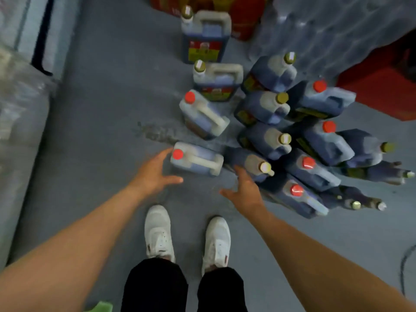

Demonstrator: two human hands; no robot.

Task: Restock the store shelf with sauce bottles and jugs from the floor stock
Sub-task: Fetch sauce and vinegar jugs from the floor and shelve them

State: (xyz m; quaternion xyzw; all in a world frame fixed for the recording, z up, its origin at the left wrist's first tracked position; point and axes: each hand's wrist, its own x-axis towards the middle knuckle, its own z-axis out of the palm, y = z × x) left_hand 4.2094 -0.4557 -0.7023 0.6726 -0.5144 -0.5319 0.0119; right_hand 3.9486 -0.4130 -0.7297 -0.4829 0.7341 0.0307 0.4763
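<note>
Several dark sauce jugs with red or gold caps stand clustered on the grey floor ahead of me. The nearest is a red-capped jug with a white handle. My left hand is spread open just left of it, fingertips by its cap. My right hand is open too, reaching beside a gold-capped bottle at the near edge of the cluster. Neither hand holds anything. A second red-capped jug and two tall gold-capped jugs stand farther back.
My white shoes stand on the floor below my hands. Plastic-wrapped stock lines the left side. A wrapped pack of bottles and red boxes sit at the back right. Bare floor lies to the left of the jugs.
</note>
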